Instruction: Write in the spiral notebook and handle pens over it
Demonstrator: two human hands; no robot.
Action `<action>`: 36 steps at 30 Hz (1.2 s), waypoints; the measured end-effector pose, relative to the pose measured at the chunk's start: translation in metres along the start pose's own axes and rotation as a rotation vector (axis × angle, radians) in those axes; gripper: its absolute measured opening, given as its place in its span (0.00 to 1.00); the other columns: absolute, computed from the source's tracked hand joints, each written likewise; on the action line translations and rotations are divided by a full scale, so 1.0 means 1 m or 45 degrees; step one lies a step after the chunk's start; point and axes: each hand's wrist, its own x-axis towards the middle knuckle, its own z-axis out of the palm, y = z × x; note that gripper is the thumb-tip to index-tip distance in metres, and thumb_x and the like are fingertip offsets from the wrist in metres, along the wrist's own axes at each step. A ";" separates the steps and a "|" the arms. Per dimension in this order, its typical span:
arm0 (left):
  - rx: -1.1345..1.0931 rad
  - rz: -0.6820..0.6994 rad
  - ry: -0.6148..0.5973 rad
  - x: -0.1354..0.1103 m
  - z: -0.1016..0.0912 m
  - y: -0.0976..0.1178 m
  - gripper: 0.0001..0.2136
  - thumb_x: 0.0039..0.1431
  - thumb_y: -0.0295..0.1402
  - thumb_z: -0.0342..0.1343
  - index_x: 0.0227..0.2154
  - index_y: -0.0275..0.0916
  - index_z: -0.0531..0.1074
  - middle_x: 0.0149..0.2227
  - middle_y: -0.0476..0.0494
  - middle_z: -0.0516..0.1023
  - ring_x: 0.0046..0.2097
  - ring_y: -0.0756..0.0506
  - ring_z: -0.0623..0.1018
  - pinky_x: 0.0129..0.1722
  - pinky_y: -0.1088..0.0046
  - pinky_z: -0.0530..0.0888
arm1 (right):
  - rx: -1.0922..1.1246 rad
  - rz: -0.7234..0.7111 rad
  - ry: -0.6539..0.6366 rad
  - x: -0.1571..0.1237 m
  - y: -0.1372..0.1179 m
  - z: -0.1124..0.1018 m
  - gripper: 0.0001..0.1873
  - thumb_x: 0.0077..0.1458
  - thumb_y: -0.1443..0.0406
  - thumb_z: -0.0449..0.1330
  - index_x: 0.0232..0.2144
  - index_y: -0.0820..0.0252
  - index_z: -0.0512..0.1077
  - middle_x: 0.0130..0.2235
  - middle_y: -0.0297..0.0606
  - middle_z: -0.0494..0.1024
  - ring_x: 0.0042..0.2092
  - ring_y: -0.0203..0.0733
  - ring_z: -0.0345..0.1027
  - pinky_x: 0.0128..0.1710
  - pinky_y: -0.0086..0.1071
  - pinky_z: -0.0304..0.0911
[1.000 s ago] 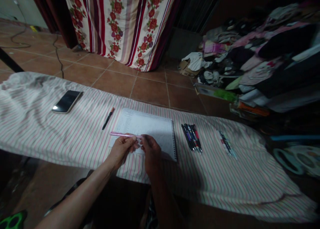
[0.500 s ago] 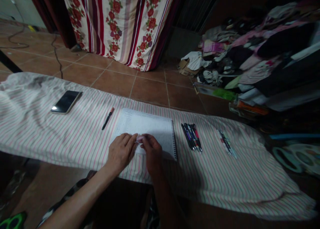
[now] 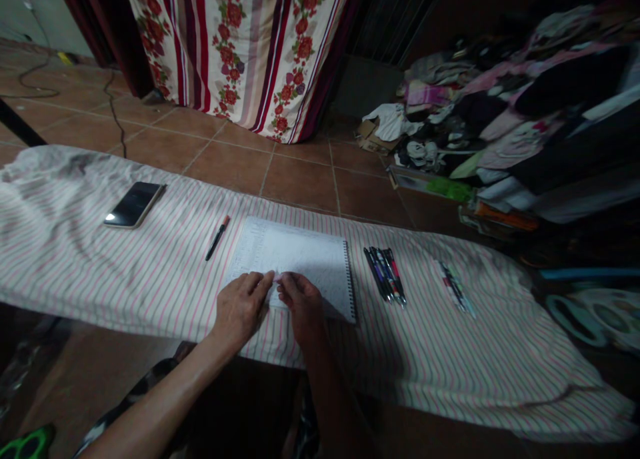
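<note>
My left hand [image 3: 240, 307] and my right hand [image 3: 300, 302] rest side by side on the near edge of a white spiral notebook [image 3: 300, 255]. Their fingertips meet in a pinch over the page. Only a pale pink sliver of the pink pen [image 3: 277, 278] shows between the fingertips; the rest is hidden under my left hand's fingers. The notebook lies on a pink-striped cloth [image 3: 100, 272] spread over a long surface.
A black pen with a red tip [image 3: 217, 237] lies left of the notebook and a phone [image 3: 134, 204] farther left. A bunch of pens [image 3: 385, 274] and a few more pens [image 3: 453, 287] lie to the right. A floral curtain [image 3: 250, 45] and a clothes pile [image 3: 525, 112] stand beyond on the tiled floor.
One second ago the pink pen stuck out to the left, held level above the notebook. Both hands have since closed together and sunk onto the page, covering nearly all of the pen.
</note>
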 end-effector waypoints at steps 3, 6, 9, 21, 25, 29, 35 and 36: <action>0.000 -0.007 -0.019 0.000 0.000 0.000 0.18 0.52 0.28 0.52 0.47 0.37 0.67 0.35 0.44 0.75 0.34 0.45 0.73 0.31 0.70 0.69 | -0.021 -0.023 0.023 0.002 0.002 0.000 0.12 0.39 0.58 0.65 0.24 0.62 0.73 0.26 0.34 0.75 0.27 0.32 0.63 0.30 0.28 0.60; 0.011 -0.023 -0.034 -0.001 0.000 0.001 0.17 0.51 0.28 0.52 0.46 0.37 0.68 0.35 0.45 0.76 0.33 0.45 0.73 0.31 0.70 0.69 | -0.050 -0.071 0.059 0.002 0.002 0.000 0.10 0.39 0.60 0.64 0.22 0.61 0.73 0.23 0.32 0.73 0.26 0.33 0.63 0.30 0.29 0.59; 0.017 -0.047 -0.044 -0.001 0.000 0.003 0.17 0.50 0.28 0.52 0.45 0.37 0.69 0.34 0.45 0.76 0.32 0.45 0.73 0.30 0.70 0.68 | -0.117 -0.147 0.062 0.001 0.001 0.000 0.08 0.41 0.61 0.63 0.23 0.61 0.74 0.23 0.32 0.73 0.26 0.34 0.62 0.29 0.30 0.58; 0.042 -0.095 -0.099 0.000 -0.003 0.006 0.17 0.50 0.28 0.50 0.45 0.38 0.70 0.30 0.46 0.75 0.30 0.46 0.72 0.26 0.70 0.66 | -0.117 -0.226 -0.017 -0.002 0.000 0.002 0.08 0.45 0.62 0.60 0.24 0.62 0.73 0.26 0.34 0.73 0.29 0.34 0.64 0.32 0.29 0.59; 0.067 -0.073 -0.043 0.000 -0.001 0.003 0.16 0.53 0.26 0.49 0.46 0.39 0.69 0.32 0.45 0.75 0.32 0.45 0.72 0.29 0.70 0.66 | 0.082 -0.063 -0.079 -0.003 0.000 0.004 0.11 0.43 0.58 0.62 0.25 0.61 0.72 0.27 0.34 0.73 0.30 0.34 0.64 0.34 0.29 0.61; 0.065 -0.065 -0.023 -0.002 0.001 0.004 0.17 0.52 0.27 0.51 0.46 0.39 0.68 0.33 0.45 0.75 0.33 0.45 0.72 0.31 0.69 0.67 | 0.037 0.020 -0.004 -0.003 -0.001 0.004 0.13 0.39 0.57 0.64 0.23 0.61 0.73 0.26 0.34 0.74 0.28 0.33 0.64 0.31 0.28 0.59; 0.046 -0.094 -0.074 -0.002 0.003 0.009 0.18 0.49 0.28 0.53 0.46 0.38 0.68 0.34 0.45 0.75 0.33 0.44 0.72 0.31 0.69 0.68 | -0.084 -0.031 0.000 0.001 0.005 -0.001 0.13 0.42 0.57 0.62 0.24 0.61 0.74 0.26 0.35 0.75 0.28 0.34 0.63 0.27 0.28 0.57; 0.042 -0.093 -0.087 -0.002 0.002 0.009 0.19 0.49 0.28 0.53 0.46 0.38 0.68 0.34 0.45 0.75 0.33 0.44 0.72 0.31 0.69 0.68 | -0.098 -0.045 0.014 0.001 0.006 -0.002 0.12 0.42 0.57 0.62 0.24 0.61 0.74 0.26 0.35 0.75 0.28 0.34 0.63 0.27 0.28 0.57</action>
